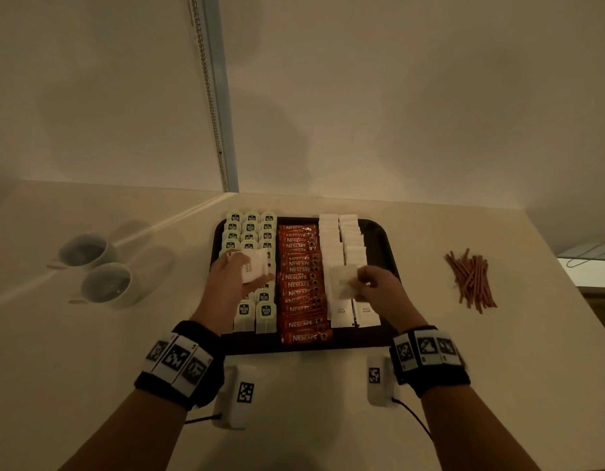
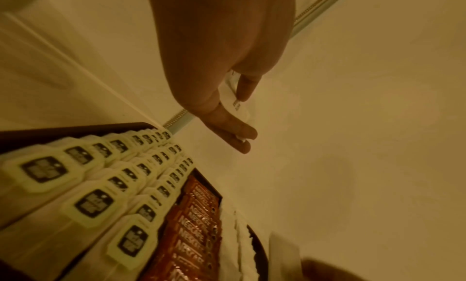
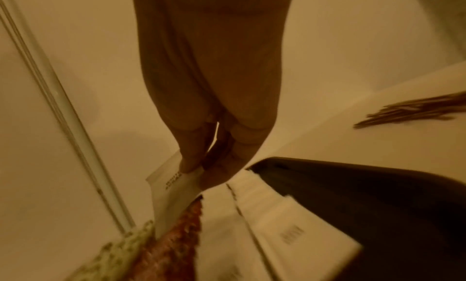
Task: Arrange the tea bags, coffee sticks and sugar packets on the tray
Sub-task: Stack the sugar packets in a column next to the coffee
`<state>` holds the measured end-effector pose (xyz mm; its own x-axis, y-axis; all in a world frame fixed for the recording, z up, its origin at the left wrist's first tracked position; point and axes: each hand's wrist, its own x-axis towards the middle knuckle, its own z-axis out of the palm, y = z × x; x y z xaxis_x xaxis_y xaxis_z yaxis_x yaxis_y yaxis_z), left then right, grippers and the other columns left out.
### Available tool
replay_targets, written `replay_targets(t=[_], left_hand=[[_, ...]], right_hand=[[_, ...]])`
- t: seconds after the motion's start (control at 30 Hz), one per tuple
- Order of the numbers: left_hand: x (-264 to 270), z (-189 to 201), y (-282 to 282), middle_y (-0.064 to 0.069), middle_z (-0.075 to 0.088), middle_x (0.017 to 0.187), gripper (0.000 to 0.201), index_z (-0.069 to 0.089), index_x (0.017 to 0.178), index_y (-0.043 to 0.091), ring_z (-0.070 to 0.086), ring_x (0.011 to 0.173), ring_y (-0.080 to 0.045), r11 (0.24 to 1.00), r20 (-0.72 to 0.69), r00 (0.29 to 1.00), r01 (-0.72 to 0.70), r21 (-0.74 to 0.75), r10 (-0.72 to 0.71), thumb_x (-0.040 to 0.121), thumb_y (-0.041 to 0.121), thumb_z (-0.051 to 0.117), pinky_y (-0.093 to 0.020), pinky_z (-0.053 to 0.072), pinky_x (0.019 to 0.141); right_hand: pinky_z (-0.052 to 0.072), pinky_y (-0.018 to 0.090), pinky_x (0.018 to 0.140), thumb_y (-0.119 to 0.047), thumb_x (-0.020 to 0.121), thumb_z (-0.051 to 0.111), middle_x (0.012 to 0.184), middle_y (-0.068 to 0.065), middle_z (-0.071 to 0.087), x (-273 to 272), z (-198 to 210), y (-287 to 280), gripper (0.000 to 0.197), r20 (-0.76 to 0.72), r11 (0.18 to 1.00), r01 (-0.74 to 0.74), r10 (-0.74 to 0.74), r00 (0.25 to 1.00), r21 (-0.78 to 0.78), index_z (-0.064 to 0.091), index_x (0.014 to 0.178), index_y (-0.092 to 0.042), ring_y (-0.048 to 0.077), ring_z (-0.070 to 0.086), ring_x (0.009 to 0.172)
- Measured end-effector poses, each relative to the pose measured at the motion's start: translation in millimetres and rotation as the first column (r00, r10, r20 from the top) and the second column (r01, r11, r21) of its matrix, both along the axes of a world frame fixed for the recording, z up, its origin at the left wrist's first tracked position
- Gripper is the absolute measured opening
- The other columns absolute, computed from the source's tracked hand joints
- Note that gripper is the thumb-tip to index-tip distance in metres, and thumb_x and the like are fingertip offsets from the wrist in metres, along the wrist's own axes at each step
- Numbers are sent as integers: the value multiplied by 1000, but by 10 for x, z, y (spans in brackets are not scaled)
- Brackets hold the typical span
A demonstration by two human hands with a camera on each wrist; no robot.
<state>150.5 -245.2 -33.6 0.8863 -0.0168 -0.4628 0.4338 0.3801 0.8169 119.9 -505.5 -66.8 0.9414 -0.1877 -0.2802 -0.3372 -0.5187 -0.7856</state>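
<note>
A pale, smooth counter (image 1: 328, 402) carries a dark tray (image 1: 379, 232) with rounded corners; its near edge is partly hidden behind both wrists. On the tray, three columns of pale tea bags (image 1: 250, 229) with dark square labels fill the left part, overlapping red coffee sticks (image 1: 301, 283) run down the middle, and two columns of flat white sugar packets (image 1: 342, 239) sit on the right.

The left hand (image 1: 231, 280) hovers over the tea bags, covering several, fingers (image 2: 234, 130) nearly straight, with the thumb pressing a small stack of white packets (image 1: 257, 266) against them. The right hand (image 1: 376, 283) pinches one white packet (image 1: 343, 283) between thumb and fingertips above the sugar columns; its print is too blurred to read.

Two white cups (image 1: 100, 266) stand left of the tray, and a loose pile of thin reddish sticks (image 1: 471, 280) lies to the right.
</note>
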Motion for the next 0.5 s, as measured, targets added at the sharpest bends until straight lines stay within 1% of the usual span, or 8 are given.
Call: replay_targets(t=[0.07,0.13,0.23,0.3,0.37,0.4,0.43,0.5], left_hand=[[-9,-40,69,-21,54,120,22,50,114,-3,67,91,-39,1000,-18,1000,-25,-10,25,97,9,44,-36,57,78],[-10,-41,92,-20,55,116,13,50,105,1,67,86,-38,998,-30,999,-45,-35,44,97,8,43,-34,56,77],[-12,-16,68,-19,54,113,10,51,92,4,64,92,-42,997,-39,998,-56,-50,54,97,8,43,-34,57,75],[-8,-6,40,-18,54,112,12,51,90,4,64,92,-43,997,-34,998,-57,-56,55,97,8,42,-34,58,73],[-5,10,19,-17,54,110,13,51,89,4,64,88,-39,996,-41,998,-60,-64,57,97,7,42,-36,59,74],[-2,11,9,-17,53,110,13,51,89,5,63,88,-39,996,-50,997,-64,-68,60,96,7,41,-35,60,70],[-4,14,1,-17,53,110,12,51,90,5,62,91,-41,995,-63,996,-68,-75,63,96,6,41,-32,61,62],[-9,12,-9,-18,52,110,12,50,92,5,57,101,-47,993,-88,994,-76,-89,69,95,4,39,-26,57,52]], right_hand=[[50,15,63,-16,91,59,104,8,63,-138,-182,-115,17,-89,995,-12,3,996,-102,61,106,-8,11,61,81],[49,16,66,-17,90,61,101,6,62,-255,-324,-157,20,-172,988,-15,-13,985,-156,59,107,-8,12,59,82],[53,23,75,-16,88,64,102,6,61,-342,-462,-149,23,-254,992,35,-65,965,-121,57,108,-9,16,60,90],[53,23,75,-15,87,65,103,8,63,-358,-499,-119,19,-266,995,63,-81,961,-74,56,104,-12,18,61,90],[53,24,75,-15,86,66,101,9,64,-358,-528,-84,17,-262,995,69,-85,961,-70,55,99,-14,18,62,89],[53,25,76,-15,86,67,99,8,64,-357,-540,-65,16,-256,994,67,-87,963,-83,55,97,-15,18,62,88],[53,25,76,-16,85,67,97,6,63,-354,-557,-47,17,-247,993,69,-91,965,-99,55,96,-15,18,62,87],[51,21,70,-16,84,69,93,4,62,-349,-587,-7,17,-224,987,84,-113,968,-135,55,94,-15,16,61,84]])
